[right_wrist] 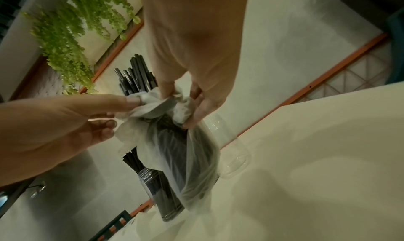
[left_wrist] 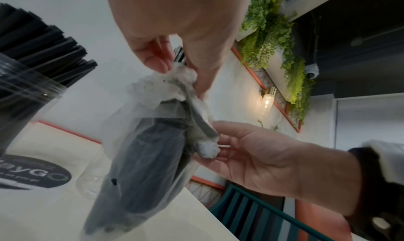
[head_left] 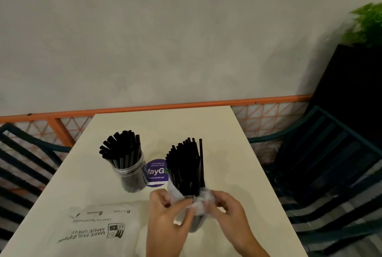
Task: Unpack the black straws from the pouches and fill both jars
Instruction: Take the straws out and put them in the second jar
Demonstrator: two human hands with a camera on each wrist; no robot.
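Observation:
A clear jar [head_left: 129, 171] packed with black straws [head_left: 122, 147] stands left of centre on the white table [head_left: 237, 174]. In front of me a thin white pouch [head_left: 196, 207] stands upright on the table with its rim bunched down around a bundle of black straws [head_left: 186, 165] that sticks out above. My left hand [head_left: 175, 203] and right hand [head_left: 210, 201] pinch the crumpled rim from either side. The wrist views show the pouch [left_wrist: 140, 167] [right_wrist: 186, 158] and an empty clear jar [left_wrist: 89, 186] [right_wrist: 231, 149] just behind it.
An empty flat pouch [head_left: 97, 223] with printed text lies on the table at the near left. A round purple sticker [head_left: 157, 172] sits between the jar and the bundle. Dark slatted chairs [head_left: 330, 163] flank the table, and an orange rail [head_left: 165, 107] runs along the wall.

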